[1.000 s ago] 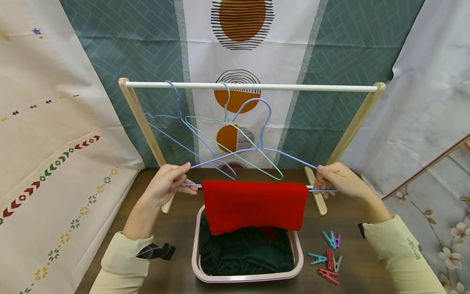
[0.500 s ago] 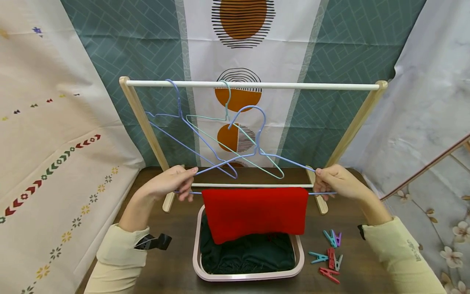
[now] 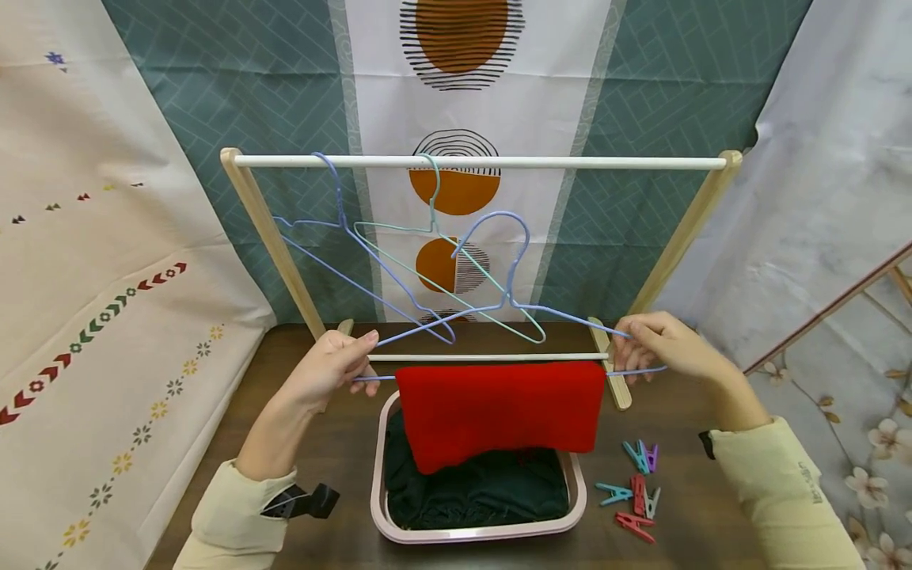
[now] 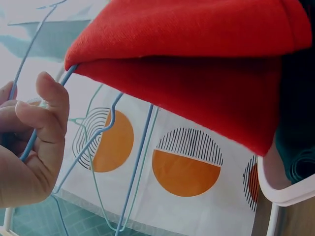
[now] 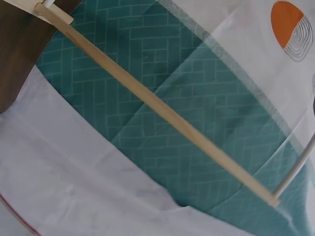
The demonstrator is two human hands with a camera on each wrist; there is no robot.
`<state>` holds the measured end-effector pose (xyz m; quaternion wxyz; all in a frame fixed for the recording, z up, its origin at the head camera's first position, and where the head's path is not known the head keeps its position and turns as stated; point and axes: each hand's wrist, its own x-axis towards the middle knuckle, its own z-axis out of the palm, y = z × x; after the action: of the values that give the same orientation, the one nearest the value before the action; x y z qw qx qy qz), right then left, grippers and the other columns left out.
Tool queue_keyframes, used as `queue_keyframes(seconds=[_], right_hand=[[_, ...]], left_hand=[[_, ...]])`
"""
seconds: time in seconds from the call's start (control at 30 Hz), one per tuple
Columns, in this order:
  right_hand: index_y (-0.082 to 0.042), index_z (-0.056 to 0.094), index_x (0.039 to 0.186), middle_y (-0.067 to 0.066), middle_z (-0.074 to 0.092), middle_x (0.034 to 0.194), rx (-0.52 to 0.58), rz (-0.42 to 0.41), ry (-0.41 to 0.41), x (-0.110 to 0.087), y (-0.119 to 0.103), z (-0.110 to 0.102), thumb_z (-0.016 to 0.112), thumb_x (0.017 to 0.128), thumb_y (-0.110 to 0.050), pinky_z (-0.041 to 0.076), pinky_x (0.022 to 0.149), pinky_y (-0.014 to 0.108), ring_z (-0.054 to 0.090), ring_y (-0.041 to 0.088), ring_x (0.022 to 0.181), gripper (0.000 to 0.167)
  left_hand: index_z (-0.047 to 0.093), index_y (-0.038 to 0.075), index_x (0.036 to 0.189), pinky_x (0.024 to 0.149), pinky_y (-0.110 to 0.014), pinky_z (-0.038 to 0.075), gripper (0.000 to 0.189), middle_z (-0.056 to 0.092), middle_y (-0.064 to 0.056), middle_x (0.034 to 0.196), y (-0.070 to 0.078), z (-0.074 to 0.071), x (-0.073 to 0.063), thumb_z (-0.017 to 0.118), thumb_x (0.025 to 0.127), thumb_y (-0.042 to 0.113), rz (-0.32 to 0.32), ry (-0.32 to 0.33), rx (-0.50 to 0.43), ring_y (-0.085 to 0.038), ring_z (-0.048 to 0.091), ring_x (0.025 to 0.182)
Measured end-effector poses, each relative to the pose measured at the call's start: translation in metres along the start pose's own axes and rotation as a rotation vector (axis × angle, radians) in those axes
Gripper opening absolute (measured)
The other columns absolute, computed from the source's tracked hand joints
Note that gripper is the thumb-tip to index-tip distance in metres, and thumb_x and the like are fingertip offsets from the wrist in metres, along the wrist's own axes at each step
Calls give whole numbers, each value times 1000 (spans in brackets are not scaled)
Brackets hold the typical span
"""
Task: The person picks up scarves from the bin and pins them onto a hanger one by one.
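Observation:
A blue clothes hanger (image 3: pixel 509 285) is held up between both hands, its hook upward and below the rack's top rail. Over its lower bar hangs a folded red scarf (image 3: pixel 499 408). My left hand (image 3: pixel 324 370) grips the hanger's left end, thumb on the sloping arm and fingers at the lower bar. In the left wrist view, that hand (image 4: pixel 39 142) curls round the blue wire beside the scarf (image 4: pixel 187 29). My right hand (image 3: pixel 659 344) pinches the right end; the right wrist view does not show it. Below the scarf stands a pink-rimmed basket (image 3: pixel 484 536) with dark green cloth (image 3: pixel 477 499).
A wooden rack with a white top rail (image 3: pixel 570 163) stands behind. Another blue hanger (image 3: pixel 340 198) and a mint hanger (image 3: pixel 433 198) hang from it. Several clothespins (image 3: pixel 637 491) lie right of the basket. Patterned curtains (image 3: pixel 299 71) enclose the table (image 3: pixel 321 475).
The hanger and scarf have come down a little, and the hook has dropped further below the top rail. Most recently they shift slightly right. Both hands keep their hold.

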<state>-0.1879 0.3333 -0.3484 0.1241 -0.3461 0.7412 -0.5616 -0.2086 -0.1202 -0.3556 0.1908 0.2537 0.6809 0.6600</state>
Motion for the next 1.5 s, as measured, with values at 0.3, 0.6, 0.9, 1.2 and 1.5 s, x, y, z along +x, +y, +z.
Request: queue_keyframes(seconds=[0.3,0.6,0.9,1.2,1.5], right_hand=[[-7,55,108,12,67,92,194,10,168,-27,17,-10,15,101,-29,50,50,32,66,23,73,47],[-9,56,105,15,66,85,74,184,306,-71,54,4,24,101,-13,50,49,34,65,25,67,32],[9,55,101,7,65,76,-137,344,398,-92,107,35,55,89,-5,48,48,30,59,15,59,18],[3,59,104,13,61,82,-217,298,446,-113,147,61,68,79,-3,46,55,26,55,10,68,27],[-5,60,112,8,62,100,-517,303,365,-131,181,89,81,67,-22,43,71,37,48,18,90,53]], left_hand=[[27,2,45,43,-26,39,56,33,-10,40,7,-4,-11,36,99,14,154,47,-14,-17,59,50],[30,3,45,50,-27,46,54,33,-8,43,16,-6,-13,34,99,8,246,99,-96,-18,57,49],[32,3,44,49,-24,46,55,38,-8,43,20,-4,-12,33,99,7,242,61,-129,-17,60,51],[31,4,44,47,-23,44,55,38,-7,44,19,4,-7,32,99,7,254,34,-142,-19,60,51],[32,4,44,46,-21,44,55,38,-8,43,16,6,-5,32,99,7,238,35,-153,-17,60,50]])
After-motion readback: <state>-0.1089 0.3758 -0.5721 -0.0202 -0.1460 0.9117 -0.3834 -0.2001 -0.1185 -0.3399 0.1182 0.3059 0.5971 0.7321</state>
